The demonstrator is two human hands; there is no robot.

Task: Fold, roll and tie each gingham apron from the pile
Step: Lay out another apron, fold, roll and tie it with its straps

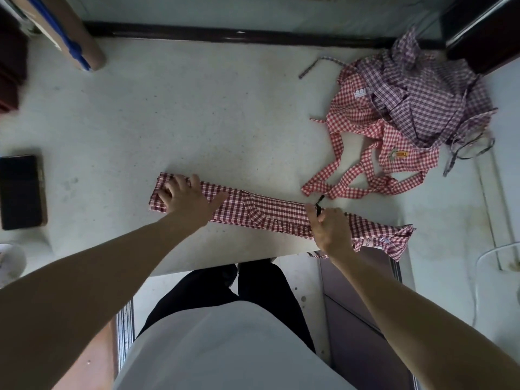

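Observation:
A dark red gingham apron (267, 212) lies folded into a long narrow strip across the near part of the white table (197, 114). My left hand (188, 197) presses flat on the strip's left end, fingers spread. My right hand (329, 229) grips the strip nearer its right end and pinches a small black thing (319, 205) there. The strip's right end (388, 240) is crumpled and hangs by the table's front edge. At the back right lies the pile: a light red gingham apron (363, 122) with loose straps, and a purple gingham apron (422, 91) on top of it.
A black flat case (21, 191) lies at the table's left edge. A brown cardboard tube with blue tape (70, 32) leans at the back left. A white bowl's rim (11, 260) shows low on the left. My legs stand by the table's front edge.

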